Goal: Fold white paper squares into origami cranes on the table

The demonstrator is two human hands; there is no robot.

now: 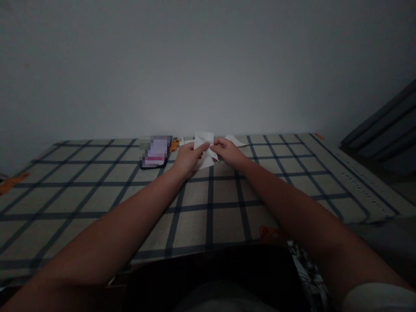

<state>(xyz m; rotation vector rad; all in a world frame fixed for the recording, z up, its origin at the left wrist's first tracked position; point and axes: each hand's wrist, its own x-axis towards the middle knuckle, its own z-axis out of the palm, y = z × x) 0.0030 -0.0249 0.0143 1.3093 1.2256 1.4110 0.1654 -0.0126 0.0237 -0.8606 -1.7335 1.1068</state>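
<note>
Both arms reach forward over the table to a piece of white paper (204, 137) that shows folds and loose flaps. My left hand (189, 157) grips the paper from its left side, thumb stretched across the front. On the other side, my right hand (226, 150) pinches a flap near the middle, its thumb and fingertips close to the left thumb. The lower part of the paper hangs just above or rests on the cloth; I cannot tell which. The fingers behind the paper are hidden.
A phone (156, 151) with a blurred screen lies left of my hands. Another white paper piece (236, 141) lies behind my right hand. A checked tablecloth (224, 186) covers the table, which meets a grey wall (208, 65). Dark curtain folds (386, 125) hang at right.
</note>
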